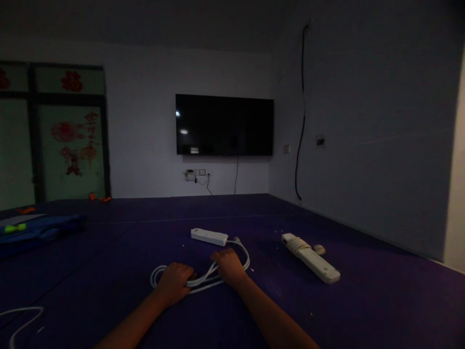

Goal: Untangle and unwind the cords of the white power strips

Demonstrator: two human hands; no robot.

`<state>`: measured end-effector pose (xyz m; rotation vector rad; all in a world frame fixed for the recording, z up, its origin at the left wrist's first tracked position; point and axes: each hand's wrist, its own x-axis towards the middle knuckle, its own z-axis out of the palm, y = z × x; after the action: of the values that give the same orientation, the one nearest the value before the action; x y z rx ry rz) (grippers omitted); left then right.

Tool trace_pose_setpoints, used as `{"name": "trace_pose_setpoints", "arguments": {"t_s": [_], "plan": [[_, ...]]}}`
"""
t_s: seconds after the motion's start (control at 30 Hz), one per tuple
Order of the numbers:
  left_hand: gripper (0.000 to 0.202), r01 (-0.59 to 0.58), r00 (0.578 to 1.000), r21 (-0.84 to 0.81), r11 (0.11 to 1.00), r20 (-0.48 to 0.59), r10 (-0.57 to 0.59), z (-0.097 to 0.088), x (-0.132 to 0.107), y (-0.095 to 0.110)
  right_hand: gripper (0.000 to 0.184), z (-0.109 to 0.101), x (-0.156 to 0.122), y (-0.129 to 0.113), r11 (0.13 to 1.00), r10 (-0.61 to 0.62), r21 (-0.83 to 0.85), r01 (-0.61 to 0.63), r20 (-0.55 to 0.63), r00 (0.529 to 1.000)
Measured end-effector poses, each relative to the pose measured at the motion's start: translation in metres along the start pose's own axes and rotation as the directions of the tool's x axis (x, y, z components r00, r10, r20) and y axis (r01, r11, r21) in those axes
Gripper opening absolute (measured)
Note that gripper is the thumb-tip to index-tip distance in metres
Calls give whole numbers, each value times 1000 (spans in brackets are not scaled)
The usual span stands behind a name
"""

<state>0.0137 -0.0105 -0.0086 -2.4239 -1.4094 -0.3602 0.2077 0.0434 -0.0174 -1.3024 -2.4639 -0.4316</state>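
Observation:
A white power cord (pixel 207 279) lies looped over the purple table, with both hands on it. My left hand (pixel 175 282) is closed around the left part of the loops, and a coil sticks out beyond it. On the right part of the loops my right hand (pixel 228 265) has its fingers curled over the strands. The cord curves up behind my right hand to a white power strip (pixel 209 236), which lies just beyond the hands. To the right, a second white power strip (pixel 319 264) has its own cord wound around one end; neither hand touches it.
The purple tabletop (pixel 145 242) reaches to the walls. At left lies a blue cloth item (pixel 54 229) with a bright green piece on it. Another white cable (pixel 29 310) is at the front left. Small orange objects (pixel 105 199) sit at the far edge; a television (pixel 225 126) hangs behind.

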Motion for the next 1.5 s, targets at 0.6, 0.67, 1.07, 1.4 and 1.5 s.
{"name": "trace_pose_setpoints", "arguments": {"t_s": [0.6,0.67,1.07,1.4,1.5], "plan": [[29,119,929,36,992,-357,-98,7,0,-2,39,-3,-4,-3,998,-41,43,43,-36,998],[29,126,919,40,991,-381,-102,8,0,-3,37,-2,-4,-3,997,-50,49,52,-37,998],[31,289,896,32,957,-360,-258,2,2,-2,49,5,-5,-1,989,-142,41,141,13,990],[27,407,844,7,913,-386,-373,1,4,-10,59,-3,-7,-14,978,-187,90,186,3,982],[26,358,852,-45,932,-392,-347,4,4,-15,52,1,-6,-17,984,-170,53,170,9,985]]}}
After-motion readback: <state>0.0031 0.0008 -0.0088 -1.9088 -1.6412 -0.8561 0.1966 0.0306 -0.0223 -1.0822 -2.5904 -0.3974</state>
